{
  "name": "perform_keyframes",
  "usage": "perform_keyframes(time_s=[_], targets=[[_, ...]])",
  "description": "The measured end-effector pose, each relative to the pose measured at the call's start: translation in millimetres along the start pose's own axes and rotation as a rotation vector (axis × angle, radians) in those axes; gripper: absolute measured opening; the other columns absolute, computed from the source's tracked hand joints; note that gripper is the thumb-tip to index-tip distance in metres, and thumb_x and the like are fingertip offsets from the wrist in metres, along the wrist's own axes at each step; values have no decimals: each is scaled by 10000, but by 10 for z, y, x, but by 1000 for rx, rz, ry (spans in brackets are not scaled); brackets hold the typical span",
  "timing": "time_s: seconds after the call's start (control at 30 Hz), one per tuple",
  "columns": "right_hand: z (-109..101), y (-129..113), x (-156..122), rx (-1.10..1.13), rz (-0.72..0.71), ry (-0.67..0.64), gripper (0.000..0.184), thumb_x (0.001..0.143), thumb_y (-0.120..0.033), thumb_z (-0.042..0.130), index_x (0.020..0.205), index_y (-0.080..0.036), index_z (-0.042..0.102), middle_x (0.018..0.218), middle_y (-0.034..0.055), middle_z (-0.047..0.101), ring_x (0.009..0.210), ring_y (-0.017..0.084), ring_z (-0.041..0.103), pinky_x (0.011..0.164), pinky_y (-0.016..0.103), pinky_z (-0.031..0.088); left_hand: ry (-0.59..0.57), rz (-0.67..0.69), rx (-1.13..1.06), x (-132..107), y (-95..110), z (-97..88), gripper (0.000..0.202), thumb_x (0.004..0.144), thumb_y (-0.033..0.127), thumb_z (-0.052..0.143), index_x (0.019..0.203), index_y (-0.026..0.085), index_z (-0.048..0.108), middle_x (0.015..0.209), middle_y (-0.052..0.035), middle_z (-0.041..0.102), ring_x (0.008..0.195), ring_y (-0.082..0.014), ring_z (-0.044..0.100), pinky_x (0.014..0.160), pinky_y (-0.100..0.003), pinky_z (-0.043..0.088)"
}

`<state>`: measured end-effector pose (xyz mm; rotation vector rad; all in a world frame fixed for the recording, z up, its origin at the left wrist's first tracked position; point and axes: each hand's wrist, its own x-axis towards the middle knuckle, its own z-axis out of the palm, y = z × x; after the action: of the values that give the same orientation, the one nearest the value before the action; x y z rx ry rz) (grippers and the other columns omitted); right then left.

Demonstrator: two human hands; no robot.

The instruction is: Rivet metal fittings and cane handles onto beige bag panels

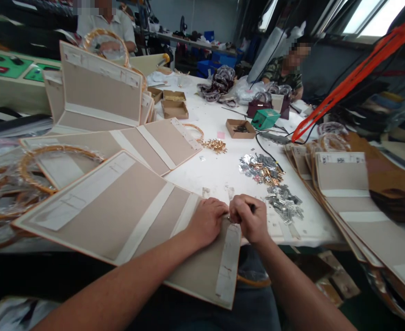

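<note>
A beige bag panel (143,202) with pale strips across it and a tan edge lies slantwise over the table's front edge, its near end over my lap. My left hand (207,220) presses on the panel's upper right part, fingers together at its edge. Close beside it, my right hand (250,216) is closed in a fist around a tool with a dark handle (253,208); most of the tool is hidden. A small shiny bit shows between the hands at the panel's edge. A white strip with pen marks (228,262) runs along the panel's right end.
Silver metal pieces (285,202) and gold fittings (269,172) lie in piles beyond my right hand. More panels are stacked left (102,87) and right (347,184). Wrapped handles (60,149) lie left. An orange cord bundle (361,73) hangs at right. Two people sit across the table.
</note>
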<state>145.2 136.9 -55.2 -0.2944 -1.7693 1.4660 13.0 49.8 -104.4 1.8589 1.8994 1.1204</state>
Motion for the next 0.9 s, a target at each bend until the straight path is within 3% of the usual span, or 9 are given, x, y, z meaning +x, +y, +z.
perform_keyframes(time_s=[0.13, 0.23, 0.3, 0.37, 0.47, 0.53, 0.6, 0.7, 0.9], targets=[[-12, 49, -14, -57, 53, 10, 488, 1015, -400, 581, 599, -158, 501, 526, 4, 477, 506, 110, 437, 533, 272, 346, 12, 33, -8, -92, 111, -97, 312, 940, 96, 471, 1095, 197, 721, 1224, -44, 705, 1190, -200, 577, 1098, -409, 427], [-19, 34, 15, -117, 73, 23, 485, 992, -426, 589, 594, -154, 530, 524, 12, 507, 499, 111, 451, 534, 268, 362, -26, 85, 53, -439, 273, -224, 395, 958, 301, 580, 1333, 186, 635, 1411, -86, 604, 1337, -217, 499, 1211, -405, 367], [-3, -5, 33, -139, 109, 49, 478, 966, -453, 602, 599, -153, 544, 515, 11, 511, 482, 111, 446, 518, 265, 359, -207, 160, 122, -735, 346, -287, 729, 865, 578, 705, 1477, 223, 529, 1533, -87, 519, 1437, -268, 428, 1295, -464, 254], [40, -77, 27, -168, 148, 69, 467, 938, -475, 619, 608, -151, 551, 513, 7, 506, 485, 106, 439, 515, 256, 353, -437, 182, 195, -979, 362, -303, 1008, 767, 705, 742, 1599, 283, 362, 1670, -74, 347, 1542, -323, 300, 1335, -561, 86], [135, -244, -58, -251, 203, 19, 438, 918, -449, 610, 610, -146, 541, 526, -3, 482, 523, 94, 425, 537, 236, 343, -620, 125, 334, -1112, 324, -246, 1047, 764, 471, 775, 1645, 321, 230, 1736, -53, 166, 1599, -353, 161, 1313, -644, 6], [167, -351, -147, -305, 227, -61, 386, 903, -397, 603, 619, -142, 547, 569, -5, 503, 564, 88, 445, 562, 222, 353, -615, 94, 401, -1055, 310, -202, 1046, 722, 267, 713, 1643, 337, 220, 1744, -25, 132, 1613, -330, 111, 1318, -633, 11], [117, -413, -224, -370, 235, -128, 295, 874, -345, 618, 662, -142, 594, 640, -6, 561, 625, 90, 501, 608, 211, 384, -588, 81, 422, -952, 325, -184, 1074, 671, 209, 661, 1638, 361, 219, 1747, -9, 118, 1618, -313, 86, 1324, -619, 18], [-155, -401, -273, -524, 293, -138, 178, 842, -328, 646, 784, -166, 691, 713, -19, 622, 678, 99, 552, 656, 215, 408, -600, 55, 417, -837, 377, -195, 1057, 672, 252, 648, 1631, 388, 224, 1741, -34, 148, 1611, -328, 122, 1314, -643, 45], [-753, -218, -334, -793, 448, -116, 239, 875, -411, 619, 854, -216, 755, 763, -15, 680, 714, 137, 591, 688, 268, 402, -606, 46, 434, -834, 442, -183, 1008, 703, 258, 613, 1631, 370, 237, 1734, -65, 163, 1600, -334, 148, 1301, -655, 37]])
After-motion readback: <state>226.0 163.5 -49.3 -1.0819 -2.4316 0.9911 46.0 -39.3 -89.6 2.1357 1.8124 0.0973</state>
